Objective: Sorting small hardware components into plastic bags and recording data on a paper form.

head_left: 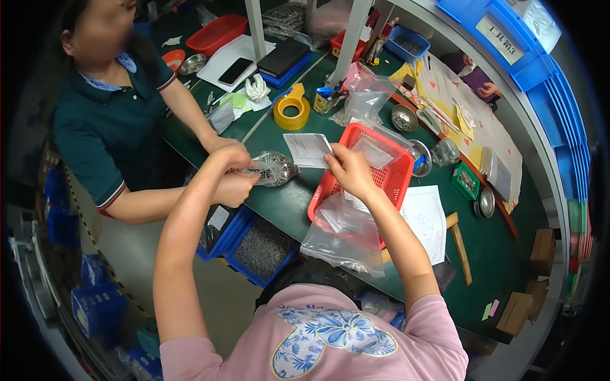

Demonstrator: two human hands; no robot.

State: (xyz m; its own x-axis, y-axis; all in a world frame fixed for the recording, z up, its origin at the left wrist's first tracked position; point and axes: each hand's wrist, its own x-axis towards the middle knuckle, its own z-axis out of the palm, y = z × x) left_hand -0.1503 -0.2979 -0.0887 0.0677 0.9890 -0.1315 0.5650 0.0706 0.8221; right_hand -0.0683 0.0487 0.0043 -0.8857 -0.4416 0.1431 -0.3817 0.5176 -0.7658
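Note:
My left hand is closed at the gathered mouth of a clear plastic bag filled with small metal parts. Right beside it, a co-worker's hand also grips the bag's neck; the co-worker's other hand is largely hidden behind mine. Between the thumb and fingers of my right hand is a white paper slip, held just right of the bag. Below my right forearm stands a red plastic basket containing clear bags and papers, with one empty-looking clear bag hanging over its near edge.
A yellow tape roll lies beyond the slip. White sheets and a wooden piece are right of the basket. Metal bowls and a green box sit farther right. A blue bin is below the table edge.

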